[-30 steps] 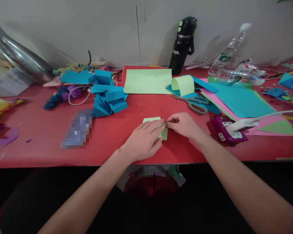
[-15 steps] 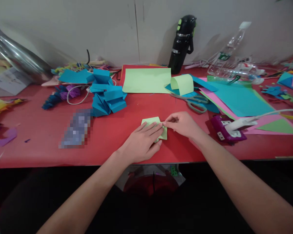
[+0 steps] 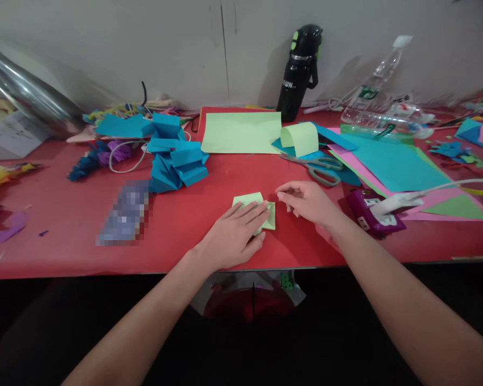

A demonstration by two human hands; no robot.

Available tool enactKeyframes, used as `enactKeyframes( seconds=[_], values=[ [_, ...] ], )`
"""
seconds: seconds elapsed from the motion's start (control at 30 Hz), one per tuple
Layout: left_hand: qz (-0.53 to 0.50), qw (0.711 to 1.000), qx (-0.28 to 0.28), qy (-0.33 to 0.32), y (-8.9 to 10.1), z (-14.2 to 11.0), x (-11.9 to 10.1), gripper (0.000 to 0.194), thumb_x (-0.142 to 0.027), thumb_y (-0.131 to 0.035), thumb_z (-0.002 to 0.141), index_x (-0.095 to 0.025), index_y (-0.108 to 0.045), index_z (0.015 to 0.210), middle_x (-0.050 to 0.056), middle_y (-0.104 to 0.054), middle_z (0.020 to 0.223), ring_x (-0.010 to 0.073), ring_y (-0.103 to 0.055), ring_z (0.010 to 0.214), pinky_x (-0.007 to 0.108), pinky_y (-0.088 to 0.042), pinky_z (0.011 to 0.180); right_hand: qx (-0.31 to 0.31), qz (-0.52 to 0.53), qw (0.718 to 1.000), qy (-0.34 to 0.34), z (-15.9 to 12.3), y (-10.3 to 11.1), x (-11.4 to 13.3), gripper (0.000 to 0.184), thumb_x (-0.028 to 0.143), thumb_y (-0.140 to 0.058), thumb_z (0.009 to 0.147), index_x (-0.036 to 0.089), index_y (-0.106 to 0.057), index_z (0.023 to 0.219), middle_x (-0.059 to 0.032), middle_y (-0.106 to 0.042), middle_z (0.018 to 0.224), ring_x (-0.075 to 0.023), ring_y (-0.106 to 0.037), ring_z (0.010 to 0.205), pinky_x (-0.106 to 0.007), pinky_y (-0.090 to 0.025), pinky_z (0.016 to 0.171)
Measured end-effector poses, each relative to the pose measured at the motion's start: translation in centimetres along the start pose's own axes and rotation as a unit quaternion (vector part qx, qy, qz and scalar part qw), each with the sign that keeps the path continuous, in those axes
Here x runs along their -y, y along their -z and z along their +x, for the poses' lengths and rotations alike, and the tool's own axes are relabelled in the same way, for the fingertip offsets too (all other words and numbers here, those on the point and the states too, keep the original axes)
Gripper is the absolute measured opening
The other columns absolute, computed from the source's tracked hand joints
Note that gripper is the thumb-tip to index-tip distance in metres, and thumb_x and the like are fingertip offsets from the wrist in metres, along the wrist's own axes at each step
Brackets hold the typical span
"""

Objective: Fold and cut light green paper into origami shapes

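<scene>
A small folded piece of light green paper (image 3: 271,215) lies on the red tabletop near its front edge. My left hand (image 3: 237,233) rests flat across it, fingers stretched out, covering its middle. Just to the right, my right hand (image 3: 304,201) hovers apart from the paper. Its fingers are loosely curled with gaps between them, and nothing shows in them. Behind the hands lie a flat light green sheet (image 3: 241,132) and a curled light green strip (image 3: 306,138).
Scissors (image 3: 326,170) lie beyond my right hand, near a purple power socket (image 3: 372,214) with a white plug. Folded blue paper (image 3: 179,161) and a pixelated flat object (image 3: 124,213) are on the left. A black bottle (image 3: 300,75) and clear plastic bottles (image 3: 380,80) stand or lie behind.
My right hand has let go of the paper's right edge and moved a little to the right, its fingers loosening. My left hand stays on the paper.
</scene>
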State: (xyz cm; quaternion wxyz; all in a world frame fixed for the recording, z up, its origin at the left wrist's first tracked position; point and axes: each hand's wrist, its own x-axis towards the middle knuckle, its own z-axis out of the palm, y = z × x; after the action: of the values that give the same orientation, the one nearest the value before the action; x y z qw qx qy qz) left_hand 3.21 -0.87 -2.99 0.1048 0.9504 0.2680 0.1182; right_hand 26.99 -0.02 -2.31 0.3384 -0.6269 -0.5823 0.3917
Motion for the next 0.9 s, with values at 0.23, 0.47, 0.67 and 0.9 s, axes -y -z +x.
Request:
enactKeyframes(
  seconds=[0.23, 0.47, 0.67, 0.9],
  values=[
    [0.013, 1.000, 0.027, 0.006, 0.1, 0.2, -0.1, 0.054, -0.036, -0.034, 0.105, -0.017, -0.034, 0.155, 0.008, -0.032, 0.164, 0.0254, -0.027, 0.152, 0.052, -0.026, 0.123, -0.037, -0.153, 0.984, 0.080, -0.8, -1.0, 0.1, 0.018, 0.038, -0.069, 0.083, 0.021, -0.069, 0.086, -0.0050, -0.071, 0.084, -0.0176, -0.060, 0.070, -0.032, -0.048, 0.064],
    [0.043, 0.998, 0.050, 0.005, -0.1, 0.1, -0.1, 0.054, -0.039, -0.029, 0.106, -0.019, -0.033, 0.156, 0.010, -0.024, 0.166, 0.0299, -0.019, 0.154, 0.060, -0.016, 0.123, -0.053, -0.168, 0.982, 0.072, -0.6, -1.8, -0.2, 0.017, 0.038, -0.062, 0.087, 0.022, -0.064, 0.081, -0.0037, -0.069, 0.080, -0.0184, -0.060, 0.071, -0.032, -0.043, 0.061],
    [0.045, 0.998, 0.049, 0.003, -0.2, 0.1, -0.1, 0.055, -0.040, -0.029, 0.106, -0.019, -0.030, 0.158, 0.009, -0.024, 0.166, 0.0288, -0.019, 0.154, 0.058, -0.015, 0.124, -0.071, -0.200, 0.975, 0.072, -0.2, -1.8, -0.3, 0.016, 0.037, -0.065, 0.085, 0.023, -0.062, 0.079, -0.0029, -0.068, 0.079, -0.0182, -0.058, 0.070, -0.032, -0.042, 0.061],
    [0.041, 0.998, 0.046, 0.005, -0.1, 0.0, 0.0, 0.054, -0.039, -0.030, 0.106, -0.021, -0.030, 0.157, 0.010, -0.025, 0.166, 0.0287, -0.019, 0.154, 0.059, -0.016, 0.123, -0.081, -0.191, 0.975, 0.074, 0.1, -1.6, -0.4, 0.014, 0.035, -0.061, 0.089, 0.022, -0.061, 0.083, -0.0042, -0.070, 0.083, -0.0190, -0.060, 0.073, -0.032, -0.043, 0.064]
  ],
)
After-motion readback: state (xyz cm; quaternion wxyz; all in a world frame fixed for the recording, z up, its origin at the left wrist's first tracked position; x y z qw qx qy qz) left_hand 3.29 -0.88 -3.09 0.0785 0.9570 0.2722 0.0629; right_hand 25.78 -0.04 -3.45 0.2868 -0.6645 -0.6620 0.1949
